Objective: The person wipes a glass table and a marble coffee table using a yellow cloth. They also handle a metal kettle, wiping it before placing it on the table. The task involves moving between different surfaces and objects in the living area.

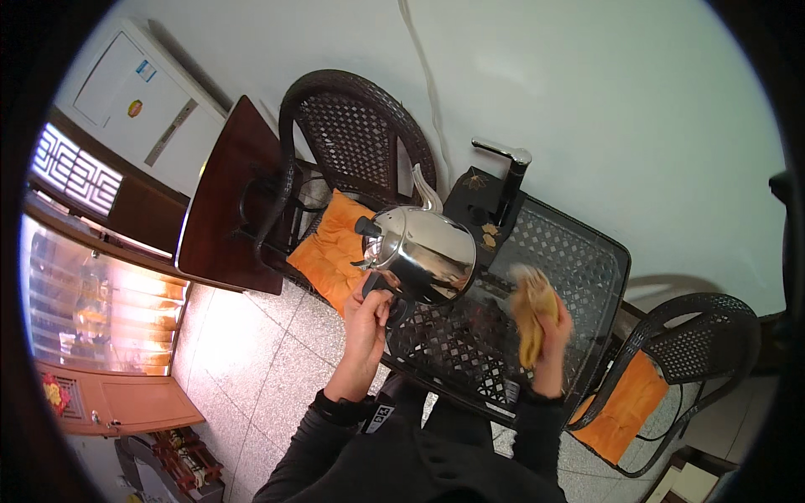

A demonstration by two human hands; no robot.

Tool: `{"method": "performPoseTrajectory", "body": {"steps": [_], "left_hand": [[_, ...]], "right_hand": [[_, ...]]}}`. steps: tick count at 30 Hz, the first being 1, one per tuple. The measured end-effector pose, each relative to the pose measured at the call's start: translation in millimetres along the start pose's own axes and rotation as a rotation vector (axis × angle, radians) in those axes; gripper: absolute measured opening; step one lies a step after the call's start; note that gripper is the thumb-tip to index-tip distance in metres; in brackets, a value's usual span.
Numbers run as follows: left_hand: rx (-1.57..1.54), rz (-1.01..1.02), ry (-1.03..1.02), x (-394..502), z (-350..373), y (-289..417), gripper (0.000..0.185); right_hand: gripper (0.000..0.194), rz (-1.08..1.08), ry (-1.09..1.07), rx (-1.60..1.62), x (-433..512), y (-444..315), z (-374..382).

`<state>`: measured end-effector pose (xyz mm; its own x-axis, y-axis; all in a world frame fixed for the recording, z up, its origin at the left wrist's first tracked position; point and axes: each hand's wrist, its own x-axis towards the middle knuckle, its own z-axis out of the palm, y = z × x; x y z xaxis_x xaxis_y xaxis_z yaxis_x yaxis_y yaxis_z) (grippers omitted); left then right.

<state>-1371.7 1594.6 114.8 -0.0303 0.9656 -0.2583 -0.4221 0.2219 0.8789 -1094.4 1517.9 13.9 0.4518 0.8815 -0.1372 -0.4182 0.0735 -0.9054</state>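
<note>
A shiny stainless-steel kettle [434,254] is tilted on its side above the left part of a glass-topped wicker table [566,251], its spout towards the wall. My left hand [368,314] grips its black handle. To the right of the kettle, apart from it, my right hand [553,330] holds a bunched yellowish cloth [534,320], partly blurred. A black unit with a chrome-topped spout [514,179] stands at the table's back edge, close behind the kettle.
A dark wicker chair [352,119] with an orange cushion [336,242] stands at the left; another wicker chair [692,333] with an orange cushion [622,402] is at the right. A dark wooden table [229,214] lies beyond the left chair. A cable [424,69] hangs along the wall.
</note>
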Motion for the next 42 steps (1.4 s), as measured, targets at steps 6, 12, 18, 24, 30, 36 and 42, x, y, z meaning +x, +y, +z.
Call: {"method": "performPoseTrajectory", "body": {"steps": [6, 12, 18, 24, 30, 36, 42], "left_hand": [[-0.152, 0.049, -0.014, -57.5, 11.2, 2.4, 0.019], [-0.101, 0.141, 0.104, -84.5, -0.4, 17.6, 0.039], [-0.099, 0.301, 0.217, -86.2, -24.3, 37.4, 0.04], [0.034, 0.295, 0.184, -93.2, -37.8, 49.2, 0.039], [0.057, 0.342, 0.171, -98.8, -35.0, 58.2, 0.037], [0.152, 0.466, 0.228, -93.8, -30.2, 67.4, 0.033], [-0.015, 0.294, 0.373, -92.8, -32.4, 65.5, 0.026]], "right_hand": [[0.047, 0.339, -0.379, 0.928, 7.0, -21.6, 133.4], [0.05, 0.379, -0.571, 0.914, -28.0, -34.7, 187.0], [0.051, 0.485, -0.249, 0.789, -105.9, -13.4, 220.8], [0.053, 0.159, -0.338, 0.836, -114.4, -24.5, 214.4], [0.041, -0.092, -0.491, 0.226, -56.4, -71.4, 208.8], [0.044, -0.856, -0.293, -0.467, -81.8, -75.3, 229.4], [0.043, -1.15, -0.435, -0.719, -106.9, -73.2, 245.9]]}}
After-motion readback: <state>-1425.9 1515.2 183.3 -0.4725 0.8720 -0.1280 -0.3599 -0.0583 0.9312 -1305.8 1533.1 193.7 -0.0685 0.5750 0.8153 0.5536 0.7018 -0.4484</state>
